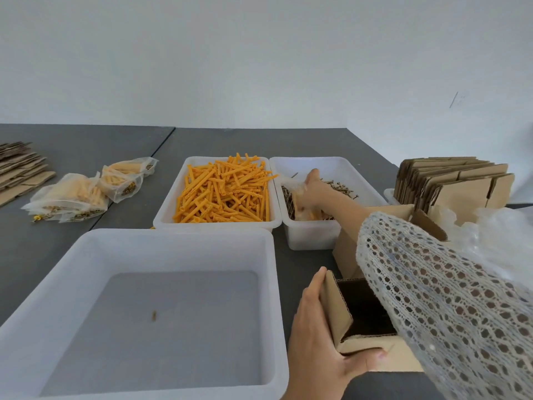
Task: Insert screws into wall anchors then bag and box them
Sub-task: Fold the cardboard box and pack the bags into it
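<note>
The right hand [310, 186] gripped a filled bag [300, 197] over the screw tray [311, 238], well beyond the open cardboard box [357, 316] that the left hand [314, 336] held by its near wall, mouth up.

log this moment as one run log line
left hand holds open cardboard box | right hand grips filled bag over screw bin | stage: boxing

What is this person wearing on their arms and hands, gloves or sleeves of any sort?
No gloves: both the left hand and the right hand are bare. The right arm wears a loose, pale open-knit sleeve with a lacy honeycomb pattern of holes, ending partway along the forearm. No sleeve shows on the left wrist, and no rings or watch are visible.
</note>
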### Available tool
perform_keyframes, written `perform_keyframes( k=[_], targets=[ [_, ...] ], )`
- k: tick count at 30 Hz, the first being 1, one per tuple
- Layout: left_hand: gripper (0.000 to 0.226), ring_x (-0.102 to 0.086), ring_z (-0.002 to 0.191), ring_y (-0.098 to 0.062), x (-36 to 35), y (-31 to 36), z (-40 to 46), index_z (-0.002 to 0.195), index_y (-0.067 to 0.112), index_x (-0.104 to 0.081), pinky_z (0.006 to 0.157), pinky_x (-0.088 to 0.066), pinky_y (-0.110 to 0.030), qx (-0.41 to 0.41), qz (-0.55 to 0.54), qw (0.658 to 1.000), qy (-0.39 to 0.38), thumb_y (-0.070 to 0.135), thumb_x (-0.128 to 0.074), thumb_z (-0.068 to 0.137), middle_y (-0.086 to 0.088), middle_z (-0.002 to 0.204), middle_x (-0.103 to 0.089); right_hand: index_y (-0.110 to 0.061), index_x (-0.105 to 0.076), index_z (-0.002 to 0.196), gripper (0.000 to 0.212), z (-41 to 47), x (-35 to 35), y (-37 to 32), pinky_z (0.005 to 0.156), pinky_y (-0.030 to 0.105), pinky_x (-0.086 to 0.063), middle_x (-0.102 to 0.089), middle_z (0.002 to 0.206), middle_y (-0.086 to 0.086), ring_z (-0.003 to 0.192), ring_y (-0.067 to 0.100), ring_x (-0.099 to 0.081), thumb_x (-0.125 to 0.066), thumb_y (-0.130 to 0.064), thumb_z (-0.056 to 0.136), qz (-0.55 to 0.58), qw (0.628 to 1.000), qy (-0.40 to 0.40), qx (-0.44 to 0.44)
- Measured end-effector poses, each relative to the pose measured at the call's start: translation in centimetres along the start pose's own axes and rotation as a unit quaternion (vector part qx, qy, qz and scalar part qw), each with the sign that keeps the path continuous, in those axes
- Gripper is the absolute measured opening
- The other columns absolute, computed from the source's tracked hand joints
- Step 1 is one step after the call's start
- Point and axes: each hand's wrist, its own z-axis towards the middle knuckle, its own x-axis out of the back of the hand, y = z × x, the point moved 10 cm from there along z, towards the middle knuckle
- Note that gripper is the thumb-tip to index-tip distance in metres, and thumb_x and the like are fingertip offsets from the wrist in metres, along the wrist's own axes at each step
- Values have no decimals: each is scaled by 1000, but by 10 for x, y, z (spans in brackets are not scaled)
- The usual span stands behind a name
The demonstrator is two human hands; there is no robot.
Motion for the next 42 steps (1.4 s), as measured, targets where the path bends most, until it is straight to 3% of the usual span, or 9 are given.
perform_keyframes(
  k=[4, 8, 15, 17, 23, 29, 32, 37, 42],
  targets=[
    [111, -45, 132, -3, 0, 1, -1, 139, 65, -2, 111, -41, -37, -1, -1, 1000, 8, 73, -74, 55, 19, 147, -41, -10, -14, 141, 61, -2, 21, 0, 70, 42, -58, -54, 102, 13, 88, 29, -62, -54, -12, 95, 125, 992, 0, 17],
    [111, -45, 131, -3, 1, 2, -2, 140, 61, -4, 110, -43, -34, 4, 10, 1000, 10, 64, -78, 56, 20, 144, -40, -17, -23, 111, 39, -15, 64, -8, 62, 33, -50, -51, 100, 11, 74, 23, -57, -57, -11, 93, 288, 955, 48, 51],
    [108, -49, 128, -4, 2, 3, -3, 136, 67, -1, 107, -46, -34, 2, 9, 1000, 23, 70, -74, 56, 18, 142, -43, -12, -57, 100, 24, -97, 72, -30, 65, 30, -55, -61, 84, 4, 75, 18, -61, -48, -34, 94, 659, 705, -258, 46],
    [108, -49, 128, -5, 3, 2, -3, 135, 68, -2, 107, -47, -35, 4, 4, 1000, 25, 69, -75, 56, 18, 142, -44, -8, -58, 109, 40, -129, 63, -19, 63, 30, -56, -61, 88, 7, 75, 18, -62, -56, -42, 88, 626, 713, -315, 24],
    [111, -47, 131, -6, 3, 1, -4, 138, 66, -4, 107, -45, -41, 1, 6, 1000, 24, 68, -79, 56, 17, 145, -43, -8, -59, 120, 61, -191, 41, 27, 67, 34, -59, -73, 95, 13, 81, 26, -71, -73, -44, 73, 386, 859, -338, -8],
    [110, -44, 134, -7, 1, 5, -4, 142, 55, -6, 108, -44, -40, -7, 14, 1000, 15, 71, -75, 58, 16, 148, -38, -15, -51, 129, 66, -186, 55, 38, 78, 40, -60, -67, 115, 13, 99, 25, -71, -76, -22, 68, 413, 895, -165, 21],
    [109, -44, 133, -7, 1, 5, -4, 142, 55, -6, 109, -43, -38, -1, 10, 1000, 12, 65, -78, 60, 17, 148, -38, -19, -38, 119, 65, -189, 83, 39, 74, 38, -61, -62, 107, 9, 93, 19, -68, -80, -28, 70, 246, 963, -9, 113],
    [111, -45, 132, -5, 2, 3, -4, 145, 48, -11, 108, -44, -37, 6, 4, 1000, 10, 69, -74, 56, 17, 147, -40, -39, -34, 97, 57, -214, 90, 26, 61, 28, -51, -56, 86, 1, 71, 13, -58, -85, -26, 74, 94, 945, 49, 311],
    [114, -40, 135, 0, 4, 2, -5, 147, 48, -12, 109, -43, -39, -1, 7, 1000, 17, 63, -81, 57, 24, 149, -36, -43, -41, 103, 58, -242, 61, 18, 71, 8, -46, -43, 102, -25, 93, -1, -50, -71, -5, 73, -186, 873, -59, 448]
  ],
)
